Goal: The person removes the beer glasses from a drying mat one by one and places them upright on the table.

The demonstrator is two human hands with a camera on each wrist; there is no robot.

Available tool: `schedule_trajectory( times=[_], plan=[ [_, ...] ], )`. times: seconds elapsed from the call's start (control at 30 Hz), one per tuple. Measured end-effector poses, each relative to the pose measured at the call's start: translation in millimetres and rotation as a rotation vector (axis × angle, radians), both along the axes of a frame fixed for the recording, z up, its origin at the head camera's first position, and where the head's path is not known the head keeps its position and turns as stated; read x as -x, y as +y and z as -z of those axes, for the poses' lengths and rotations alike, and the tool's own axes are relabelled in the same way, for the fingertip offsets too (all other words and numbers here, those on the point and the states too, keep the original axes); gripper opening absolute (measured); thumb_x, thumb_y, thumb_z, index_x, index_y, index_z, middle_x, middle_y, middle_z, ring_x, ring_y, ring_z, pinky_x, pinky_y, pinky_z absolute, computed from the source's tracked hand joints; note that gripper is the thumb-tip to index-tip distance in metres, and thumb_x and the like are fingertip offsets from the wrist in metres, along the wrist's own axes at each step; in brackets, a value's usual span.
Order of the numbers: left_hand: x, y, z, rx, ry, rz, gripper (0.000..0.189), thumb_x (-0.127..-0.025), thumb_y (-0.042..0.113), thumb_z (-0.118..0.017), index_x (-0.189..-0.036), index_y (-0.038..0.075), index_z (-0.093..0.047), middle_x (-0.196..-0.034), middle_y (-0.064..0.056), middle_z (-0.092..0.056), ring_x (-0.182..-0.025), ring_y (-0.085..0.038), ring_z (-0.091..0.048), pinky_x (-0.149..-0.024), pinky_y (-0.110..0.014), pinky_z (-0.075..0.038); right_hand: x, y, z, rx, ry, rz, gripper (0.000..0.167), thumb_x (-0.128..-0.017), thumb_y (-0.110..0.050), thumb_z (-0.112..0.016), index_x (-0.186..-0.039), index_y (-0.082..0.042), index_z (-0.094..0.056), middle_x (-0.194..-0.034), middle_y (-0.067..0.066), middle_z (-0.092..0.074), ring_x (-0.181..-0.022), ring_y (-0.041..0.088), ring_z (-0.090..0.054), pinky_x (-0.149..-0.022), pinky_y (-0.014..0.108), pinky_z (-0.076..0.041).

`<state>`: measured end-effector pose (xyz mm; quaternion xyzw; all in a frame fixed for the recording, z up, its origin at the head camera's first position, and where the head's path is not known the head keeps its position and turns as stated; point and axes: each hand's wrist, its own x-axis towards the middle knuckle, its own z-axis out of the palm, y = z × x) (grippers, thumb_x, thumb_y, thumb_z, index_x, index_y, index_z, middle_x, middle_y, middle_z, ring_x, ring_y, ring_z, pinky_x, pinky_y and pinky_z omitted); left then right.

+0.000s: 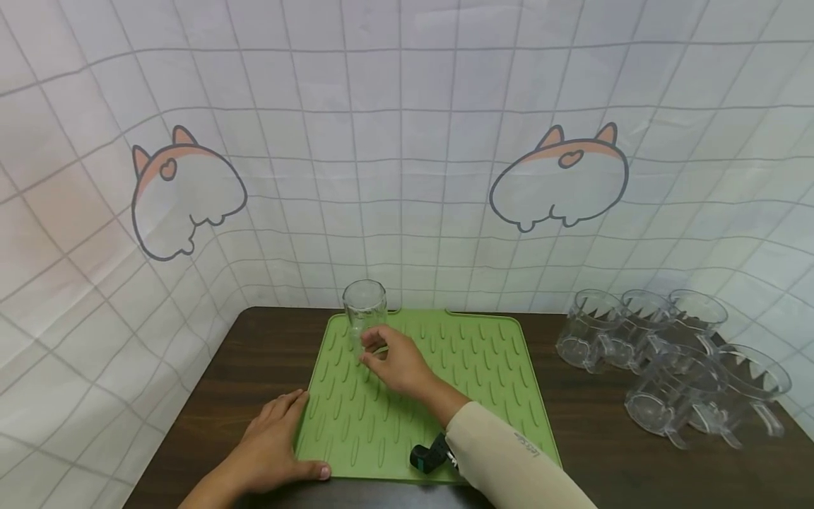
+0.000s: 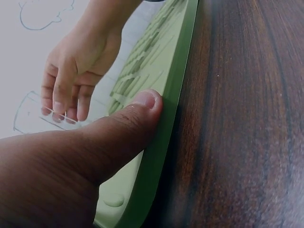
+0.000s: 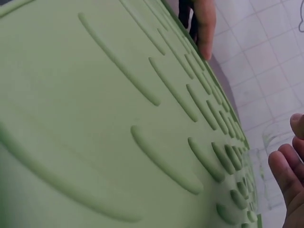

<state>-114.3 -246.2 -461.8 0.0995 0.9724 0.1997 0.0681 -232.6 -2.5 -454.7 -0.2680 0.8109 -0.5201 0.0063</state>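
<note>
A clear glass [image 1: 364, 300] stands upright at the back left of a green ridged mat [image 1: 470, 375]. My right hand [image 1: 397, 362] is at the near side of the glass, with loosely bent fingers and a gap between thumb and fingertips. In the right wrist view, the fingers [image 3: 287, 171] show beside the glass [image 3: 268, 175], not wrapped round it. My left hand [image 1: 273, 440] rests at the mat's front left corner, fingers along the left edge. Its thumb [image 2: 142, 107] lies on the mat's front rim in the left wrist view.
Several clear mugs with handles [image 1: 674, 396] are grouped on the dark wooden table [image 1: 591, 438] to the right of the mat. A white sheet with a grid and cartoon drawings [image 1: 432, 177] hangs behind and along the sides. A black device [image 1: 427, 458] is at my right wrist.
</note>
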Motion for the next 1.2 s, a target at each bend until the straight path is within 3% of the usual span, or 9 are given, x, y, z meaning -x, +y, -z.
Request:
schedule_trajectory(
  times=[0.67,1.2],
  plan=[
    [0.7,0.5,-0.9,0.003,0.005,0.0,0.134,-0.061,0.082,-0.079,-0.156,-0.003,-0.036,-0.157,-0.023,-0.037,-0.142,-0.049,-0.034,-0.103,-0.073,-0.032,1.6,-9.8,-0.2,0.0,0.058,0.042,0.013,-0.099,-0.007,-0.068,-0.111,-0.011,-0.063,-0.104,-0.002,-0.066,-0.1,0.015,-0.066,-0.084,0.026,-0.055],
    [1.2,-0.2,1.3,0.01,0.017,0.003,0.136,-0.06,0.083,-0.079,-0.156,-0.003,-0.036,-0.157,-0.023,-0.037,-0.142,-0.048,-0.033,-0.104,-0.073,-0.032,-11.4,15.6,-4.0,0.015,0.088,-0.003,0.013,-0.098,-0.004,-0.069,-0.107,-0.01,-0.062,-0.103,-0.001,-0.067,-0.099,0.018,-0.067,-0.082,0.027,-0.056]
  ],
)
